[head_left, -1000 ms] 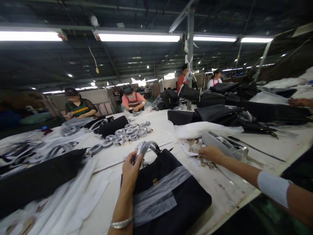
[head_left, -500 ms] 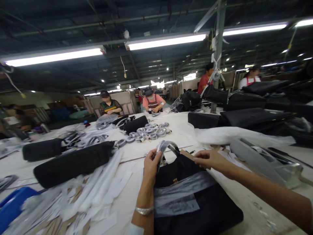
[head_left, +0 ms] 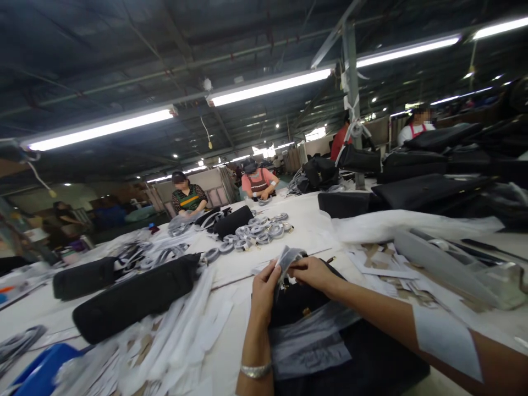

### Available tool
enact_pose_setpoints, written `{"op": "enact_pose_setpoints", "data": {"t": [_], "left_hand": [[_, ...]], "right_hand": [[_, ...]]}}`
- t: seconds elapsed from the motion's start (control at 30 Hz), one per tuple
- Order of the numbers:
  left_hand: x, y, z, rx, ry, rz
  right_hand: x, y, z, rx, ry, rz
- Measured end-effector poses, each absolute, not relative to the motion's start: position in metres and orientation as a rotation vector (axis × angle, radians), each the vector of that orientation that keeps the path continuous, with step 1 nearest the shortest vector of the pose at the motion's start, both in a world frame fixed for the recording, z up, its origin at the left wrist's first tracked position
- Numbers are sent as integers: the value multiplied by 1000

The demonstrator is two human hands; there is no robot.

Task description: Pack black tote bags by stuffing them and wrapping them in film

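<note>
A black bag (head_left: 371,352) lies on the table in front of me, with a strip of clear plastic film (head_left: 313,352) across its flap. Its handle (head_left: 289,256) stands up at the top, wrapped in translucent film. My left hand (head_left: 264,291) pinches the wrapped handle on its left side, thumb and fingers closed. From the right, my right hand (head_left: 315,275) reaches over the bag, its fingers closed on the handle's other side. Whether a card strip is still in those fingers is hidden. A small gold-coloured fitting (head_left: 306,312) shows on the flap.
Black rolled pieces (head_left: 136,300) and white film strips (head_left: 177,324) lie to the left. Coiled grey straps (head_left: 264,231) sit beyond the bag. Paper and card scraps (head_left: 391,275) and stacked black bags (head_left: 429,198) are to the right. Co-workers (head_left: 259,179) work across the table.
My right hand has moved left from beside the handle onto it; the brown card strip it held is out of sight. My left hand stays at the handle. The view has tilted.
</note>
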State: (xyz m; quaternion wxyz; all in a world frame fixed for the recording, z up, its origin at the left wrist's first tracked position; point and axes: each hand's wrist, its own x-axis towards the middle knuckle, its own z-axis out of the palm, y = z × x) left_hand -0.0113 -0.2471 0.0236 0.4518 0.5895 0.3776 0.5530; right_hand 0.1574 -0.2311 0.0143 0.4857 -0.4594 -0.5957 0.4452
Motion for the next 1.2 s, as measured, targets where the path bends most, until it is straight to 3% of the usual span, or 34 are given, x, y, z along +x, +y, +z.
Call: {"op": "enact_pose_setpoints", "data": {"t": [0.5,0.8,1.0,1.2], "left_hand": [[-12,-241,7,1761,1099,1312],[5,-248,6,2138,1339,1195],[8,-253,-10,2365,1417,1103],[9,-248,-16,2525,1506,1057]], "right_hand": [[150,-243,-2,-689,-1159,1529],[152,-233,-34,-831,-1045,1380],[155,-237,-28,-731,-943,1559],[155,-236,-31,-796,-973,1502]]}}
